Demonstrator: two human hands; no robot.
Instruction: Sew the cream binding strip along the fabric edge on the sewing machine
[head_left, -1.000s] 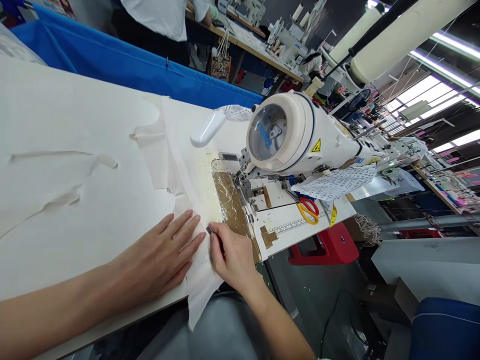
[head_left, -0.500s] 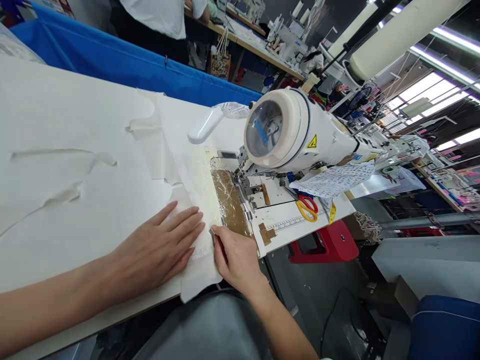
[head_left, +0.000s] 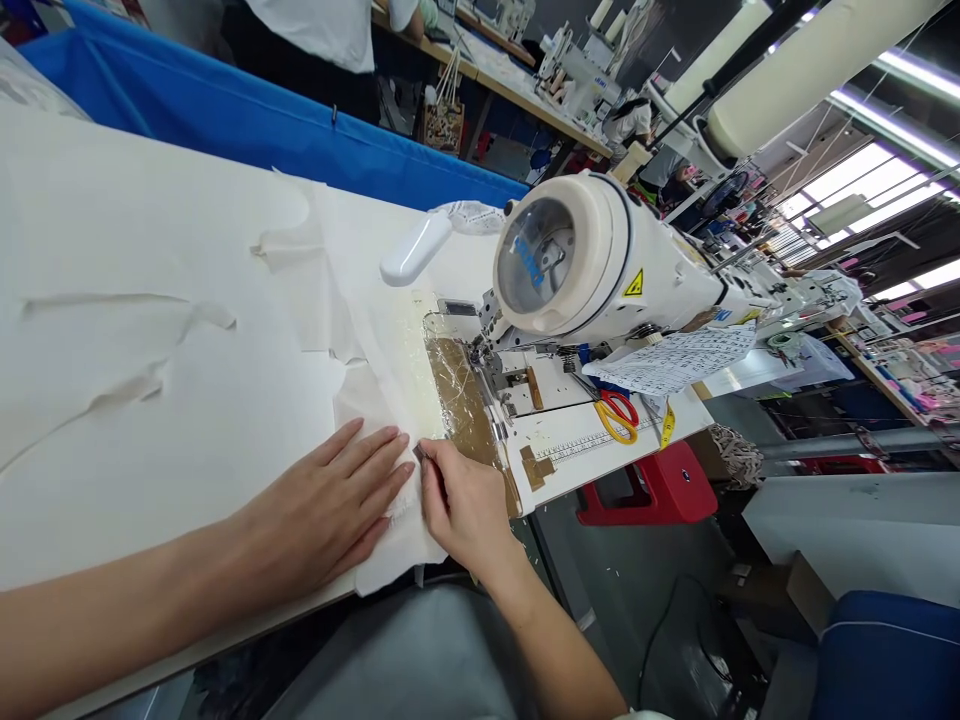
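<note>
My left hand (head_left: 330,495) lies flat on a piece of thin white fabric (head_left: 386,400), fingers together and stretched out, pressing it on the white table. Close by its fingertips, my right hand (head_left: 469,505) is closed in a pinch at the fabric. A small dark tip shows between the right thumb and forefinger; what it belongs to is hidden in the hand. The fabric's near end hangs over the table's front edge. Just beyond the right hand stands a white sewing machine (head_left: 637,270), its needle area beside brown tape (head_left: 465,410) on the bed.
Scissors with red and yellow handles (head_left: 616,415) and a patterned sheet (head_left: 671,355) lie right of the machine head. White scraps (head_left: 131,390) lie on the left tabletop. A red stool (head_left: 660,485) stands below. A blue cloth barrier (head_left: 262,130) runs behind; another person (head_left: 315,40) is beyond it.
My right hand has shifted slightly left and up, closer to the left fingertips. The left hand stays flat, and the fabric's near end has drawn slightly left and up.
</note>
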